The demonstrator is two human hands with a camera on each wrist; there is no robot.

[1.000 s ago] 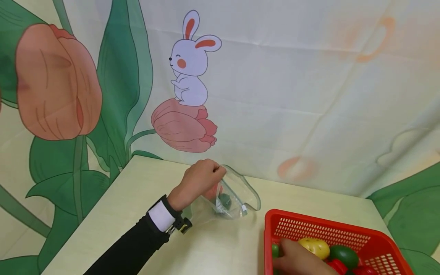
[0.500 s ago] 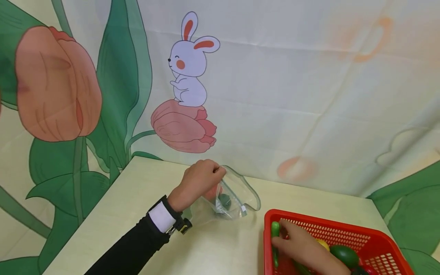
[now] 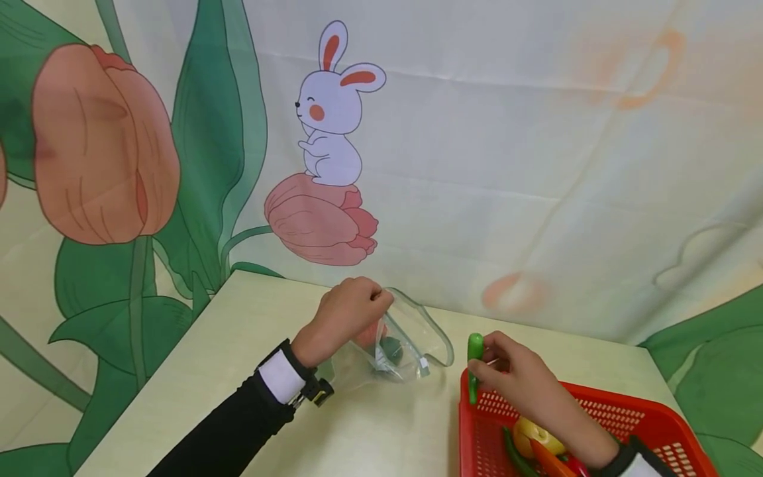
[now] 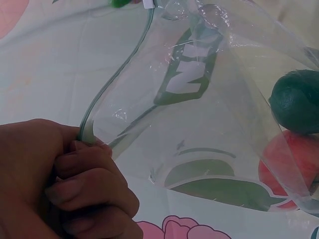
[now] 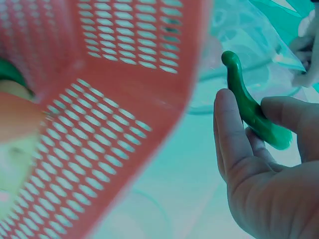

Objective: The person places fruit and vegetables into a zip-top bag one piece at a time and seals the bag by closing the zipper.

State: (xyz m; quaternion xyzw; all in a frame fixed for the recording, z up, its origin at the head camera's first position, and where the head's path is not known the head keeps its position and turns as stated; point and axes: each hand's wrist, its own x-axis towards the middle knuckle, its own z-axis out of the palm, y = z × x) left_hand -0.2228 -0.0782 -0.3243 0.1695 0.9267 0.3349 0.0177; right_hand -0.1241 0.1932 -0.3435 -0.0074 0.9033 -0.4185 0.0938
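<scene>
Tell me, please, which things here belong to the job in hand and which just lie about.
In the job:
green pepper, in the right hand
clear bag, in the left hand
green piece, red piece, inside it
red basket

Seemingly not in use:
yellow piece, orange piece, in the basket
printed backdrop

Looks like a staged tabletop set; can't tell the building type. Evidence: creased printed fabric backdrop (image 3: 477,165) on the far side, 1 white rabbit (image 3: 330,156) plus big tulips (image 3: 107,146) at left, pale table (image 3: 381,437) before it, small black device (image 3: 316,391) strapped behind the left hand (image 3: 348,308).
</scene>
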